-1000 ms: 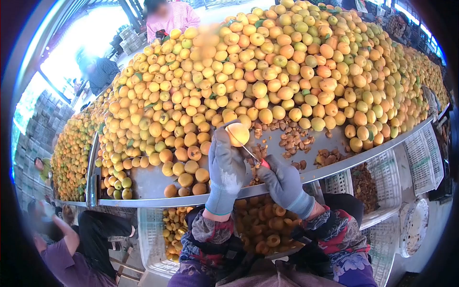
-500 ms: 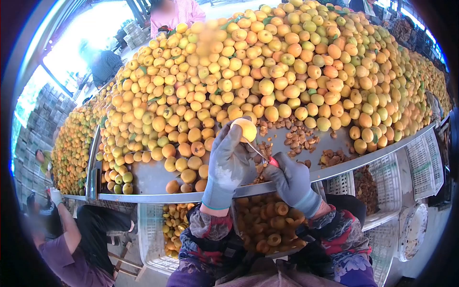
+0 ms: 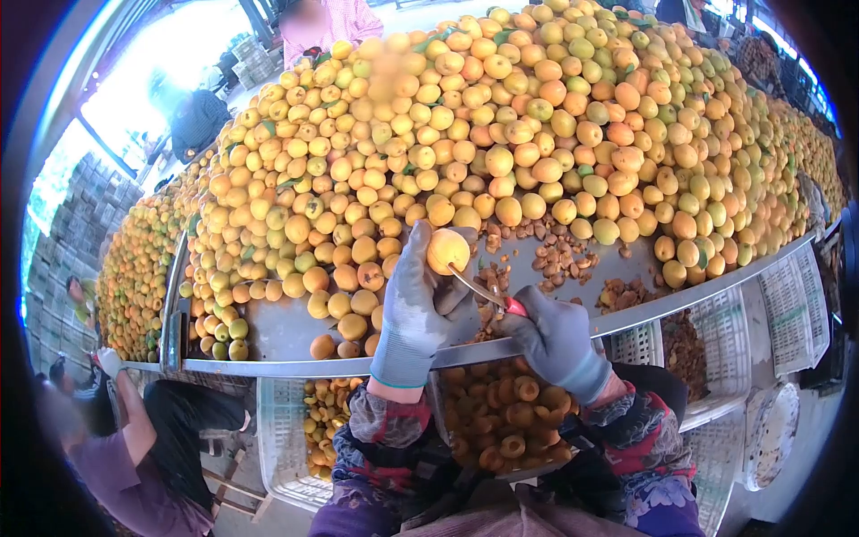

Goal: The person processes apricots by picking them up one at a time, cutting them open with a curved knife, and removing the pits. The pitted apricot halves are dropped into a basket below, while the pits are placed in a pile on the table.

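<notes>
Between the fingers and thumb of my left hand (image 3: pixel 413 309), gloved in grey, is a yellow apricot (image 3: pixel 445 250). My right hand (image 3: pixel 559 347), in a matching glove, is closed around the red handle of a pitting tool (image 3: pixel 515 306). The tool's thin, curved metal shaft points up and left, its tip at the lower side of the apricot and hidden there. Both hands are just above the front rim of a metal table (image 3: pixel 295 369). A large heap of apricots (image 3: pixel 501 161) rises behind them, and brown pits (image 3: pixel 564 259) lie on the tabletop.
Below the rim, a crate of pitted apricots (image 3: pixel 506 416) stands between my knees. White crates stand to the left (image 3: pixel 279 438) and right (image 3: pixel 727 345); the right one holds brown scraps. Another person (image 3: pixel 134 470) sits at left, and a person in pink (image 3: pixel 331 27) is across the heap.
My left hand has shifted slightly left and down and turned the apricot. The tool's tip now meets its lower side, and my right hand is slightly lower.
</notes>
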### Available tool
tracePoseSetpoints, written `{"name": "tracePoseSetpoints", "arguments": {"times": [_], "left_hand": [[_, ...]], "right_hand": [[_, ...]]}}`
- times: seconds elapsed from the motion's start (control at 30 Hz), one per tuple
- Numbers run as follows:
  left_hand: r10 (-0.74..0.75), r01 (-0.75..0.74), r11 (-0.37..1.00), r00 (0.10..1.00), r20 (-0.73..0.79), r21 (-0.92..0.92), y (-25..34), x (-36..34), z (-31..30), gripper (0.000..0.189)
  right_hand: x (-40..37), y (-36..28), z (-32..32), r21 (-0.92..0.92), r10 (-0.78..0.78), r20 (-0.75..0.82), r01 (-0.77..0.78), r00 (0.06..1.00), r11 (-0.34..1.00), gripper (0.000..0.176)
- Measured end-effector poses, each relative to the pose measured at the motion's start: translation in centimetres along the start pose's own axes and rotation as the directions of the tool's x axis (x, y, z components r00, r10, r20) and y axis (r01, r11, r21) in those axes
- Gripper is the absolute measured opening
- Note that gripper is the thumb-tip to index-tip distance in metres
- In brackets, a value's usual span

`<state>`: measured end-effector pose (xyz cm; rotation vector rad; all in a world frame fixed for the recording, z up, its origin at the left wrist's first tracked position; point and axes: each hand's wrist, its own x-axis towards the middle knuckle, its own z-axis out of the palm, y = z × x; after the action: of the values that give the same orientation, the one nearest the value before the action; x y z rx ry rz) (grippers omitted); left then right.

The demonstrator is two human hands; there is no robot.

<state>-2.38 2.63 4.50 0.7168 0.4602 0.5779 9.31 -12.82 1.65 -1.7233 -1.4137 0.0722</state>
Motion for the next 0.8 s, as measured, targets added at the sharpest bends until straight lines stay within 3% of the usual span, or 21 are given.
{"name": "tracePoseSetpoints", "arguments": {"times": [0.07, 0.1, 0.17, 0.23, 0.27, 0.3, 0.33, 0.37, 0.4, 0.47, 0.5, 0.53, 0.6, 0.67, 0.73, 0.77, 0.8], "left_hand": [[-0.132, 0.201, 0.968, 0.915, 0.381, -0.148, 0.5, 0.0, -0.8, 0.052], [-0.13, 0.199, 0.968, 0.916, 0.38, -0.149, 0.5, 0.1, -0.7, 0.052], [-0.05, 0.057, 0.994, 0.996, 0.077, -0.091, 0.6, 0.0, -0.1, 0.052], [0.022, -0.021, 1.0, 0.995, 0.095, -0.017, 0.5, -0.3, 0.1, 0.051], [0.092, -0.099, 0.994, 0.988, 0.121, 0.053, 0.3, -0.4, 0.3, 0.051], [0.085, -0.092, 0.995, 0.989, 0.122, 0.049, 0.1, -0.5, 0.5, 0.051], [0.165, -0.189, 0.944, 0.98, 0.112, 0.27, -0.2, -0.8, 0.9, 0.049], [0.24, -0.271, 0.836, 0.963, 0.127, 0.477, -0.6, -0.9, 1.3, 0.049], [0.223, -0.261, 0.84, 0.965, 0.136, 0.476, -1.4, -1.0, 1.8, 0.049], [0.34, -0.439, 0.695, 0.898, 0.278, 0.569, -3.5, -1.5, 3.1, 0.046], [0.354, -0.486, 0.656, 0.874, 0.333, 0.577, -4.1, -1.6, 3.3, 0.045], [0.345, -0.482, 0.661, 0.876, 0.337, 0.575, -4.6, -1.5, 3.2, 0.045], [0.27, -0.378, 0.743, 0.924, 0.27, 0.553, -5.0, -1.3, 2.6, 0.044], [0.255, -0.357, 0.719, 0.934, 0.251, 0.596, -4.8, -1.7, 2.6, 0.044], [0.079, -0.216, 0.671, 0.972, 0.222, 0.709, -4.3, -2.4, 2.8, 0.042], [0.077, -0.214, 0.671, 0.973, 0.22, 0.71, -4.5, -2.2, 2.4, 0.042], [-0.062, 0.012, 0.896, 0.993, 0.097, 0.445, -4.7, -1.8, 2.1, 0.042]], "right_hand": [[0.0, 0.1, -0.6, 0.017, -0.001, 0.03, 0.0, 1.0, 1.0, 0.024], [0.0, 0.3, -1.0, 0.035, -0.001, 0.059, -0.001, 0.998, 0.999, 0.022], [0.0, 0.9, -1.9, 0.105, 0.02, 0.107, -0.031, 0.994, 0.994, 0.021], [0.0, 1.5, -2.6, 0.17, 0.047, 0.154, -0.073, 0.987, 0.983, 0.02], [0.0, 1.8, -2.9, 0.443, 0.12, 0.194, -0.196, 0.974, 0.875, 0.02], [0.1, 1.9, -3.3, 0.668, 0.177, 0.252, -0.303, 0.951, 0.68, 0.022], [0.3, 1.6, -3.5, 0.663, 0.189, 0.252, -0.312, 0.949, 0.681, 0.022], [0.8, 0.9, -3.3, 0.652, 0.174, 0.165, -0.24, 0.971, 0.719, 0.029], [1.2, 0.2, -3.0, 0.634, 0.156, 0.075, -0.168, 0.985, 0.755, 0.038], [1.5, -0.5, -2.2, 0.626, 0.142, 0.023, -0.125, 0.99, 0.77, 0.054], [2.1, 0.3, -1.4, 0.47, -0.072, -0.163, 0.142, 0.984, 0.871, 0.058], [1.8, 0.3, -1.5, 0.466, -0.063, -0.167, 0.135, 0.984, 0.874, 0.058], [1.6, 0.1, -1.8, 0.422, 0.064, -0.015, -0.051, 0.998, 0.905, 0.057], [1.4, -0.1, -2.3, 0.423, 0.072, -0.001, -0.065, 0.997, 0.904, 0.055], [1.2, 0.0, -2.4, 0.339, 0.056, 0.031, -0.064, 0.998, 0.939, 0.052], [1.2, 0.0, -2.4, 0.34, 0.058, 0.032, -0.066, 0.998, 0.938, 0.052], [1.3, 0.0, -2.4, 0.314, -0.027, -0.029, 0.034, 0.999, 0.949, 0.049]]}}
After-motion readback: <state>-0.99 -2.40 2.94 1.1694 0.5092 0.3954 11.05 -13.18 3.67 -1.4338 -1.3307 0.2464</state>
